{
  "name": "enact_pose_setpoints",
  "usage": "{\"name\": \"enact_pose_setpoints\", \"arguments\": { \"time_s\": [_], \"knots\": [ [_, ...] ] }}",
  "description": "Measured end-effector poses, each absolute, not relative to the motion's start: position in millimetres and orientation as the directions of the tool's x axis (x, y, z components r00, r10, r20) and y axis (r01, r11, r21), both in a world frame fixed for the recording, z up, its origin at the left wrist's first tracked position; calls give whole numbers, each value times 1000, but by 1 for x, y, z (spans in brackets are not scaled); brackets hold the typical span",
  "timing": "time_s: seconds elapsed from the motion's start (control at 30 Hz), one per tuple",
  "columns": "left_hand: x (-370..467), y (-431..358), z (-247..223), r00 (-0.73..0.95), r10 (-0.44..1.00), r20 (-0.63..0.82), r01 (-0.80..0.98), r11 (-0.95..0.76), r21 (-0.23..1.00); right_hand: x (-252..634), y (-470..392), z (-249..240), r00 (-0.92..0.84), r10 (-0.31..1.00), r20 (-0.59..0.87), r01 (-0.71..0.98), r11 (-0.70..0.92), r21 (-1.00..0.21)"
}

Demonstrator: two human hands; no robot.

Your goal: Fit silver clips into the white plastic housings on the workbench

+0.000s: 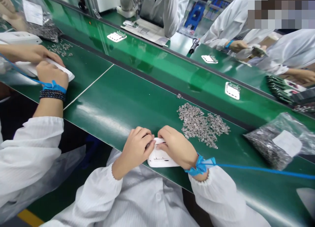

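A white plastic casing lies near the front edge of the green bench, with small slots along its lower part. My left hand grips its left upper side, fingers curled and thumb on the top face. From the other side my right hand is closed on the casing, its thumb pressed inward close to the left fingertips. What lies under the fingertips is hidden. A blue wrist strap with a cord is tied round my right wrist. Just beyond that hand spreads a pile of small shiny metal parts.
A clear bag of metal parts lies at right. Behind the bench runs a green conveyor carrying white casings with circuit boards. At left, a co-worker's hands hold another white casing. Other people in white coats sit across the line.
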State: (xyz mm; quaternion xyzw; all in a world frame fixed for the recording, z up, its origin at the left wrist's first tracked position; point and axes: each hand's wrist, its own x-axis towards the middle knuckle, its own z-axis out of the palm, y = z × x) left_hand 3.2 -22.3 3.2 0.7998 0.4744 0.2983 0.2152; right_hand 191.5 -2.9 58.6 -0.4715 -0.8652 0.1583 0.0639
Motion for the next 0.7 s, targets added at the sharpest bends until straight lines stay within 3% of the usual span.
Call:
{"name": "enact_pose_setpoints", "arguments": {
  "time_s": [0.23,0.7],
  "knots": [
    [1,-19,6,404,886,227,631,-450,632,218,-24,65,-603,780,167,704,619,-348],
    [5,-19,7,429,876,220,643,-467,607,222,-31,50,-583,787,203,698,613,-371]
  ]
}}
